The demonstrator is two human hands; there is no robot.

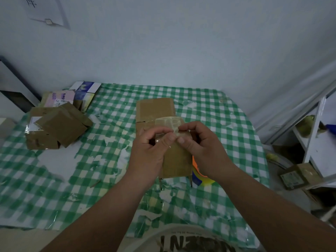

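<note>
1. Left hand [151, 142]: thumb and forefinger pinch the lower edge of a peeled tape strip [170, 122]. The other fingers are curled in.
2. Right hand [201, 142]: thumb and forefinger pinch the same strip, touching the left hand's fingertips. Both hands are closed on it.
3. The tape strip is pale and wrinkled and stands up just above the pinch. Its print is too blurred to read. Cannot tell whether its far end is stuck to the cardboard.
4. A flattened cardboard box [154, 110] lies directly under and beyond the pinch. The hands cover its middle, and only the far flap and near end show.
5. A round object [200, 177] in orange, yellow and blue sits just right of the box, below the right wrist. It is mostly hidden, so cannot say what it is.
6. A pile of flattened cartons [60, 124] lies well left of the grip, with unreadable labels.
7. The green checked tablecloth [54, 179] lies under everything, its surface torn in patches.
8. A white shelf [316, 124] stands far right of the grip, cut off by the frame edge. Its contents are a blur.
9. A small box [298, 176] sits on the floor below the shelf.
</note>
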